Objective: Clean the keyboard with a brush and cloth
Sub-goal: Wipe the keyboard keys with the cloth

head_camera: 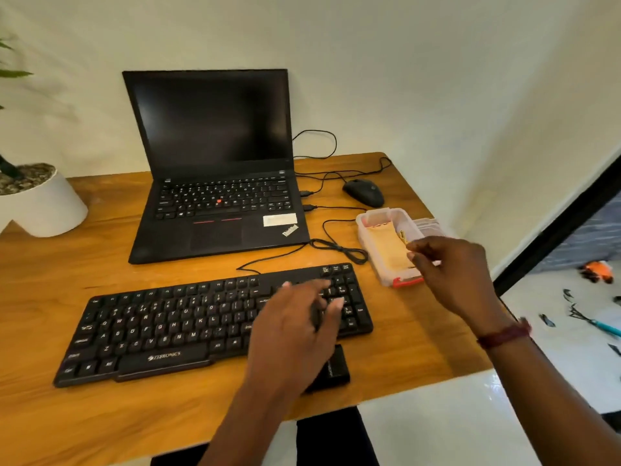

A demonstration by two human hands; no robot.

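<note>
A black keyboard point(161, 326) lies on the wooden desk point(100, 422), its cable running up to the laptop. My left hand point(295, 327) hovers over the keyboard's right end with fingers spread and loosely bent, holding nothing. My right hand point(450, 274) reaches over a clear plastic box point(379, 243) with a red latch at the desk's right edge; its fingers are loosely curled above the box and I see nothing held in them. A beige item lies inside the box. I cannot make out a brush or a cloth.
An open black laptop point(215, 183) stands behind the keyboard, a black mouse point(363, 192) with cables to its right. A white plant pot point(40, 203) sits at the left. A small black object point(332, 368) lies near the desk's front edge below my left hand.
</note>
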